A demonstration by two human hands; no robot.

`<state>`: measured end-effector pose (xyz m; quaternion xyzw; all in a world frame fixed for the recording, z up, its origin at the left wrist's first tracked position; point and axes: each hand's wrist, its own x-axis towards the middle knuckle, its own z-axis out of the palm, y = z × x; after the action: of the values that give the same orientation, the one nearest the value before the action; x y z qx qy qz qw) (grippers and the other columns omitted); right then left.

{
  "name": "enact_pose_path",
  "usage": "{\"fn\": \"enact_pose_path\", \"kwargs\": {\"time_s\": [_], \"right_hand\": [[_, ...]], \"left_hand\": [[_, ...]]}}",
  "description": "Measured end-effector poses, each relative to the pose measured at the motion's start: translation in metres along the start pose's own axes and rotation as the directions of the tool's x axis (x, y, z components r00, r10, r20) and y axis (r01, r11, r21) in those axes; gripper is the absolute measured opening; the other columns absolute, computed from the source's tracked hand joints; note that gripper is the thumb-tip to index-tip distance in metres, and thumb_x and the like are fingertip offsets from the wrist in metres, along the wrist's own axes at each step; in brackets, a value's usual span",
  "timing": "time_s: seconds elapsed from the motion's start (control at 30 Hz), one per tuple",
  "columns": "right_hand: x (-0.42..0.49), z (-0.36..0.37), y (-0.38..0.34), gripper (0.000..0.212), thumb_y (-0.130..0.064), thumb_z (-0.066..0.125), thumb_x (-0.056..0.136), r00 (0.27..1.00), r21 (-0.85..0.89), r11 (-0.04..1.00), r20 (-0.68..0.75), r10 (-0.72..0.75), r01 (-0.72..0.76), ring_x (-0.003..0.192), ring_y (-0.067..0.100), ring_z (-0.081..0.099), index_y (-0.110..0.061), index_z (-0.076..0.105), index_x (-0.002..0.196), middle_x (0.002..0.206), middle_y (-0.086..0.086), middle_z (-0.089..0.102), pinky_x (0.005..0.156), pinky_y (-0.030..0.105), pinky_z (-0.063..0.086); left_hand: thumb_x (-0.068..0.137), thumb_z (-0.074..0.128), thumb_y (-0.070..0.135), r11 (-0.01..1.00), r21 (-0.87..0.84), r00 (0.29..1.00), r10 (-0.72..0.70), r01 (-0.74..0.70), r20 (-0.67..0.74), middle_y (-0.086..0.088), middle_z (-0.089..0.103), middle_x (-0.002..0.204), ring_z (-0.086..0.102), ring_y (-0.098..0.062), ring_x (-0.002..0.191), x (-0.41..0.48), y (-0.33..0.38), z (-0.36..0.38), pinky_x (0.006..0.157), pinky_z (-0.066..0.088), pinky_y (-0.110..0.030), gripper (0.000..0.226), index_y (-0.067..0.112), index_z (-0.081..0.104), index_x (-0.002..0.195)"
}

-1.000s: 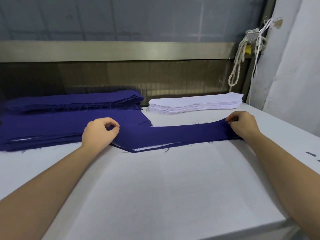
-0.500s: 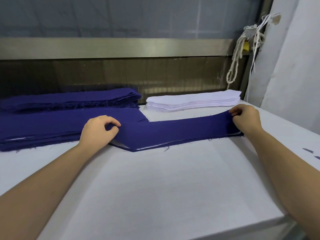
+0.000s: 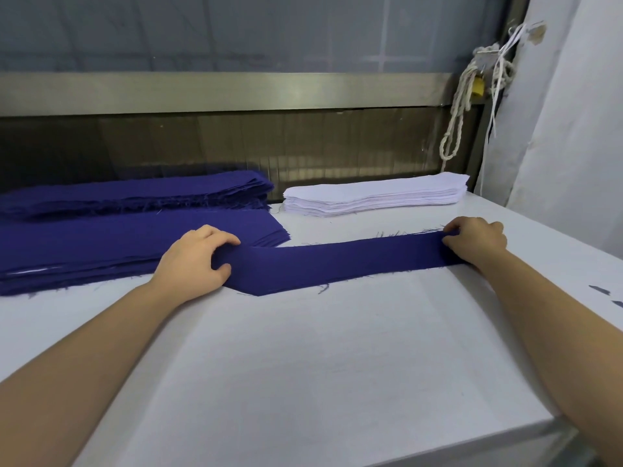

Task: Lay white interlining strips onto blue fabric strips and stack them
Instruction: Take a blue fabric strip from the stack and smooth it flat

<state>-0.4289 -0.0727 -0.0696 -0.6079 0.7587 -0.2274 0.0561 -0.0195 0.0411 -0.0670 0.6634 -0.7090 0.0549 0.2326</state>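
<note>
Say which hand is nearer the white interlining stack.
Right. The right hand sits just in front of the white interlining stack; the left hand is farther, front-left.

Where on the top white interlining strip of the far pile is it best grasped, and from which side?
Likely its two short ends, pinched from above on the near side. The pile of white interlining strips lies flat and long, its layer edges stepped toward the front, so one limp sheet lifts off cleanly there. The left hand and right hand grip the dark blue fabric strip.

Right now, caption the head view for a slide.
Left hand and right hand grip the ends of a blue strip on the table; white stack behind.
</note>
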Motion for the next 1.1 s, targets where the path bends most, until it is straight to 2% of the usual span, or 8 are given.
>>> {"fn": "enact_pose_path", "kwargs": {"time_s": [0.1,0.2,0.37,0.47,0.63,0.87,0.97,1.1], "right_hand": [[-0.001,0.001,-0.002,0.034,-0.026,0.051,0.091,0.998,-0.094,0.994,0.015,0.056,-0.055,0.120,0.035,0.031,-0.024,0.055,0.124,0.125,0.013,0.048,0.092,0.038,0.028],[-0.001,0.001,-0.002,0.036,-0.031,0.049,0.090,0.995,-0.136,0.986,0.014,0.100,-0.097,0.122,0.034,0.029,-0.020,0.052,0.124,0.127,0.013,0.045,0.094,0.040,0.025],[0.000,0.000,0.000,0.024,-0.039,0.047,0.092,0.989,-0.144,0.982,0.054,0.135,-0.126,0.120,0.032,0.033,-0.018,0.050,0.103,0.121,0.011,0.050,0.094,0.042,0.024],[0.000,-0.001,0.000,0.029,-0.039,0.050,0.091,0.992,-0.132,0.984,0.040,0.124,-0.117,0.119,0.033,0.035,-0.017,0.051,0.109,0.119,0.010,0.049,0.096,0.043,0.024],[-0.003,-0.003,-0.003,0.046,-0.026,0.060,0.087,0.998,-0.011,0.999,-0.036,0.045,-0.046,0.117,0.031,0.047,-0.019,0.046,0.130,0.127,0.009,0.053,0.099,0.041,0.025],[-0.009,-0.005,-0.008,0.043,-0.008,0.055,0.088,0.979,0.228,0.968,-0.194,-0.062,0.106,0.110,0.037,0.052,-0.010,0.048,0.131,0.131,0.017,0.046,0.088,0.041,0.041],[-0.011,-0.007,-0.008,0.044,-0.004,0.050,0.088,0.980,0.223,0.968,-0.188,-0.071,0.113,0.107,0.039,0.051,-0.009,0.048,0.132,0.133,0.017,0.041,0.088,0.041,0.040],[-0.015,-0.008,-0.008,0.056,0.009,0.044,0.082,0.977,0.225,0.965,-0.196,-0.088,0.133,0.103,0.042,0.052,-0.009,0.043,0.135,0.142,0.011,0.029,0.086,0.042,0.041]], "left_hand": [[0.081,0.063,0.017,1.000,0.024,0.999,0.002,-0.003,0.043,0.005,0.054,0.122,0.048,-0.019,0.100,0.000,0.001,-0.001,0.087,0.042,-0.033,0.045,0.026,0.056,0.124],[0.080,0.063,0.013,0.999,0.038,0.999,0.020,-0.021,0.027,0.004,0.059,0.115,0.047,-0.019,0.100,0.002,0.001,0.000,0.090,0.040,-0.032,0.045,0.023,0.058,0.124],[0.083,0.059,0.006,0.999,-0.038,1.000,0.022,-0.022,0.019,0.012,0.055,0.085,0.043,-0.016,0.090,0.004,0.001,0.005,0.080,0.035,-0.026,0.040,0.020,0.060,0.120],[0.088,0.061,0.016,1.000,-0.011,1.000,0.016,-0.016,-0.004,0.010,0.050,0.081,0.043,-0.016,0.086,0.005,-0.001,0.007,0.076,0.032,-0.025,0.030,0.018,0.061,0.118],[0.088,0.063,0.021,1.000,0.001,1.000,-0.025,0.025,-0.009,0.009,0.048,0.079,0.043,-0.016,0.083,0.007,0.001,0.008,0.071,0.030,-0.025,0.022,0.015,0.064,0.110],[0.093,0.055,0.024,1.000,0.009,0.999,-0.014,0.014,0.034,0.000,0.059,0.104,0.048,-0.017,0.094,0.004,0.009,0.002,0.083,0.043,-0.034,0.019,0.016,0.058,0.111],[0.097,0.047,0.026,0.990,-0.134,0.998,-0.049,0.054,0.044,0.000,0.063,0.099,0.059,-0.020,0.087,0.002,0.018,-0.003,0.077,0.050,-0.043,0.014,0.019,0.049,0.109],[0.098,0.045,0.023,0.960,-0.267,0.996,-0.078,0.085,0.039,-0.008,0.063,0.092,0.060,-0.026,0.079,0.000,0.029,-0.002,0.073,0.051,-0.047,0.011,0.022,0.041,0.107]]}}
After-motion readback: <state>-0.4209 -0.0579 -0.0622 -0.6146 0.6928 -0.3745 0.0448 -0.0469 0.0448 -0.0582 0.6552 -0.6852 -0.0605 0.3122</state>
